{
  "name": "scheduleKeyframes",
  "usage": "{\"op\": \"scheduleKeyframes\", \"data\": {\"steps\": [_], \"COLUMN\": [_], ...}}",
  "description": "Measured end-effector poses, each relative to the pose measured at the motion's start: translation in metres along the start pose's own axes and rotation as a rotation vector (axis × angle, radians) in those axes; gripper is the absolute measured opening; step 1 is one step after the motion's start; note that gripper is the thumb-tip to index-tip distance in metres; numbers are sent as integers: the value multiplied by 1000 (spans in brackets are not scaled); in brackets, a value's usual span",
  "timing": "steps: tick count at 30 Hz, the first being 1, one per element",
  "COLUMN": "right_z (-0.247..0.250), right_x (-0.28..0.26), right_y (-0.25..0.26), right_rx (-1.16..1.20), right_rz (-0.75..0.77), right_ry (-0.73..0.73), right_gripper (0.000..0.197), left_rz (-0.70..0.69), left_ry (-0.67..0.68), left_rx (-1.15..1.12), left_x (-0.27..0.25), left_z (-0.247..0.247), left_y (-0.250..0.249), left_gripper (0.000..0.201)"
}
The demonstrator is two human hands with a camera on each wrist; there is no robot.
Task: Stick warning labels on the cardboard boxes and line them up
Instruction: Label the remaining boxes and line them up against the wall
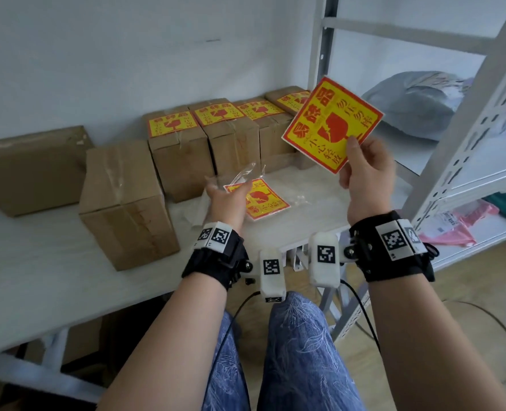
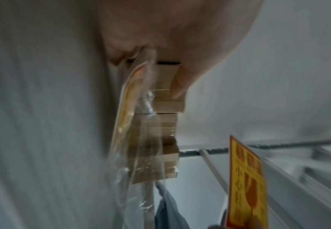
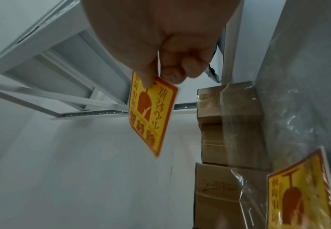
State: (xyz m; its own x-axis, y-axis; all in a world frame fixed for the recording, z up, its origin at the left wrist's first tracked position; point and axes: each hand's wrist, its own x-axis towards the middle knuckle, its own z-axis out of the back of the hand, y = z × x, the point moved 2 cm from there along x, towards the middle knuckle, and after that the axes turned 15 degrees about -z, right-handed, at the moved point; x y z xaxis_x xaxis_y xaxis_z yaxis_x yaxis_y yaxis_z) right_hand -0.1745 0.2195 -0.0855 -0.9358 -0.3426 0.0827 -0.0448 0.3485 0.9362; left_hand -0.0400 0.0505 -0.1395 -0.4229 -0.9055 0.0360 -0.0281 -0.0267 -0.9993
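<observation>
My right hand (image 1: 353, 152) holds up a yellow and red warning label (image 1: 332, 126), pinching its lower corner; the right wrist view shows the same label (image 3: 152, 114) under thumb and finger. My left hand (image 1: 220, 189) hovers low over the table, its fingers round a clear plastic bag (image 1: 246, 175) that holds more labels (image 1: 260, 200), (image 2: 127, 99). Several labelled cardboard boxes (image 1: 177, 155) stand in a row at the back. Left of them an unlabelled box (image 1: 124, 203) stands upright, and another brown box (image 1: 32, 170) lies further left.
The white table (image 1: 38, 280) ends just in front of my knees. A grey metal shelf rack (image 1: 468, 137) stands to the right, with a grey bag (image 1: 415, 102) and pink packets (image 1: 453, 229) on its shelves. Cables run across the floor.
</observation>
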Motion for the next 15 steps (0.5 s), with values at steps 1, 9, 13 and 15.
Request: {"op": "scheduleKeyframes", "data": {"steps": [1,9,13,15], "right_z": [-2,-35,-65,-85], "right_x": [-4,-34,-50,-58], "right_y": [4,16,7,4], "right_rx": [6,-176,-266,-319], "right_rz": [4,-16,-45,16], "right_ry": [35,324,414,446], "right_gripper": [8,12,13,13], "left_rz": [-18,-258,-361,-425], "left_ry": [33,266,149,83], "left_rx": [23,-30,-104,-53], "left_x": [-10,-48,-55,-56], "left_z": [0,28,59,78], "left_y": [-15,-83,-99,-104], "left_gripper": [127,58,26,12]}}
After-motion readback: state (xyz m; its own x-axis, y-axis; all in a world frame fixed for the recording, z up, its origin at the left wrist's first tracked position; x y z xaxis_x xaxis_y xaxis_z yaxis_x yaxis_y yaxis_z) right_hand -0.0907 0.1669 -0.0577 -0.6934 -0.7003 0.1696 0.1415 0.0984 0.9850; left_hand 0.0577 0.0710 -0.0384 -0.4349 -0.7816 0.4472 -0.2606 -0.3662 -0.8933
